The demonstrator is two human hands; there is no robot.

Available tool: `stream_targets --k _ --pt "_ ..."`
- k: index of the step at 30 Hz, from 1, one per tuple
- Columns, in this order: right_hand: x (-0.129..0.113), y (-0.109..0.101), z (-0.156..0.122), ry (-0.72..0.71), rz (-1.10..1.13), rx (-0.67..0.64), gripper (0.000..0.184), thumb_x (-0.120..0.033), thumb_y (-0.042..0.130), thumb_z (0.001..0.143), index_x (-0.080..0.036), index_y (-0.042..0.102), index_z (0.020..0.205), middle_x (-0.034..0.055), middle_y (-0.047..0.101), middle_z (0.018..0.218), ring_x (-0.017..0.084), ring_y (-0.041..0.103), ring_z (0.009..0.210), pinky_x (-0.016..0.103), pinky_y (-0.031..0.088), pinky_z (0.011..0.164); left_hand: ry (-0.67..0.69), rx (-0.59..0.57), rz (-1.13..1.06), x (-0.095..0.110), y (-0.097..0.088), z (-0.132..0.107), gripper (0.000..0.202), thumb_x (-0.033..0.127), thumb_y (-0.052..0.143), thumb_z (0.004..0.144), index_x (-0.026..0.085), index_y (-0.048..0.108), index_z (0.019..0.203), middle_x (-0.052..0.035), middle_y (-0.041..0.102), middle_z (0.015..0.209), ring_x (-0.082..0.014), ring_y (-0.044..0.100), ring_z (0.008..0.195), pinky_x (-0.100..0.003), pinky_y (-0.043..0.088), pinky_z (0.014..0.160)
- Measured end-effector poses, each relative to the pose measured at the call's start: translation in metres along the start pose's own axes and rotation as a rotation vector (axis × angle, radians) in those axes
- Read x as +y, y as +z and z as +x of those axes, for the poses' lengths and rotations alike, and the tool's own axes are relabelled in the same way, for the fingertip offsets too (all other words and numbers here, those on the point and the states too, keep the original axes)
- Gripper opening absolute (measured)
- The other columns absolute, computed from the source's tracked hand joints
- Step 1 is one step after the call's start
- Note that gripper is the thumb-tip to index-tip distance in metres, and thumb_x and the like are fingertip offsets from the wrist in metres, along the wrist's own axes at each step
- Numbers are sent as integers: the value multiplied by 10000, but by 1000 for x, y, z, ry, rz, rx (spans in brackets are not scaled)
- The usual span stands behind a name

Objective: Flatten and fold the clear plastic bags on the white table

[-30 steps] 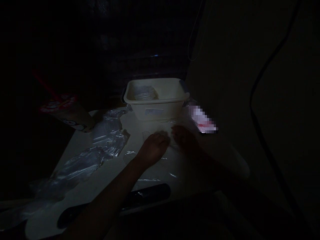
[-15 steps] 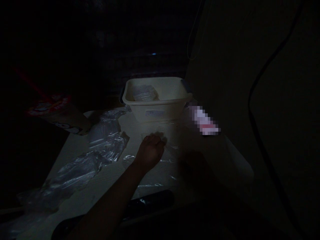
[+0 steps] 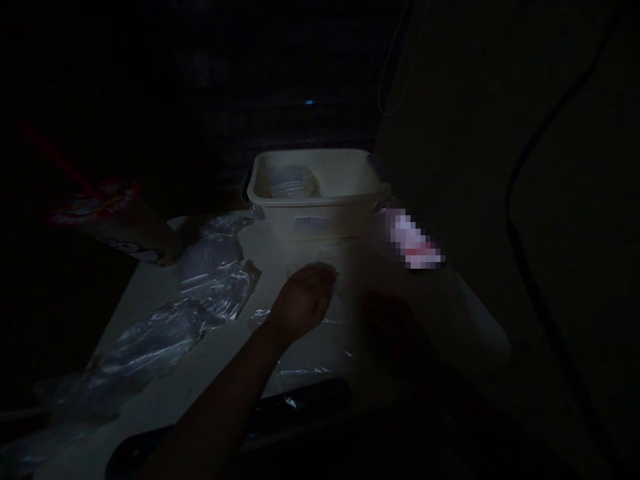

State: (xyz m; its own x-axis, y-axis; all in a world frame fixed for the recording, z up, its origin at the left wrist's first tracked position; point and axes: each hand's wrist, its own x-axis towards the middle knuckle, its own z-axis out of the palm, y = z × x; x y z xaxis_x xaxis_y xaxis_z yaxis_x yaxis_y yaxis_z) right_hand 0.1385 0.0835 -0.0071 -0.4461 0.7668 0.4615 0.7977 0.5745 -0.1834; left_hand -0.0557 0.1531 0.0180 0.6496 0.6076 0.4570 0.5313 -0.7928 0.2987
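Note:
The scene is very dark. My left hand (image 3: 304, 301) is over the middle of the table, its fingers curled together on a piece of clear plastic film (image 3: 295, 269). More thin clear plastic (image 3: 315, 340) lies flat below that hand, its creases catching light. To the right, my right hand (image 3: 387, 317) is in deep shadow beside the plastic; its fingers are too dark to make out. Just beyond both hands stands a cream plastic tub (image 3: 320, 212) with dark handles. Inside its left part sits a bundle of clear plastic packets (image 3: 293, 181).
Crumpled clear plastic bags (image 3: 165, 333) spread along the table's (image 3: 165, 407) left side. A lidded drink cup (image 3: 135, 230) with a red straw leans at the back left. A long black object (image 3: 305, 401) lies along the near edge. A blurred-out bright patch (image 3: 413, 240) is right of the tub.
My left hand has stayed nearly in place, its fingers shifting slightly forward and right over the plastic. The view has tilted slightly. My right hand remains in shadow.

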Motion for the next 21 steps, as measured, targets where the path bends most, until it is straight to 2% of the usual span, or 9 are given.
stream_targets --k 2,4,7,12,14,17,21 --pt "0 0 0 -1 5 -4 269 -198 366 770 -166 580 929 99 589 1015 208 495 988 388 390 781 56 -76 -24 2 2 1 273 146 360 766 126 551 960 -81 570 1038 -167 455 1026 -351 333 898" --pt "-1 -2 1 8 23 -15 263 -189 366 767 -168 589 907 100 594 1009 207 504 983 393 396 780 60 -117 -6 4 4 1 245 174 369 781 151 559 934 -64 583 1016 -161 471 1013 -374 304 923" --pt "-2 -4 3 41 64 -12 253 -186 376 762 -165 594 888 108 603 989 211 516 968 390 411 760 23 -93 2 3 6 0 224 190 398 773 166 558 927 -53 598 978 -162 510 953 -397 330 899" --pt "-2 -6 8 94 120 -51 216 -221 432 720 -175 597 852 100 625 898 212 560 861 369 429 724 -2 -42 -3 -2 10 0 376 73 402 711 144 476 1073 -87 554 1065 -173 485 987 -387 387 840" --pt "-2 -5 10 96 144 -70 203 -229 452 696 -172 596 828 99 628 863 215 567 830 365 431 717 16 -42 52 -3 12 2 313 88 397 744 144 512 1029 -86 577 1023 -173 502 955 -381 402 813" --pt "-1 -4 9 110 153 -52 237 -227 431 710 -161 577 886 107 617 906 220 554 869 373 425 741 39 -17 158 -2 12 5 204 144 429 769 145 581 905 -80 614 917 -185 528 875 -359 425 739" --pt "1 -3 5 169 151 -30 242 -233 403 736 -175 573 898 101 602 966 217 537 917 372 427 755 47 41 211 0 6 5 165 179 444 770 142 603 798 -61 618 831 -174 525 789 -323 421 690"
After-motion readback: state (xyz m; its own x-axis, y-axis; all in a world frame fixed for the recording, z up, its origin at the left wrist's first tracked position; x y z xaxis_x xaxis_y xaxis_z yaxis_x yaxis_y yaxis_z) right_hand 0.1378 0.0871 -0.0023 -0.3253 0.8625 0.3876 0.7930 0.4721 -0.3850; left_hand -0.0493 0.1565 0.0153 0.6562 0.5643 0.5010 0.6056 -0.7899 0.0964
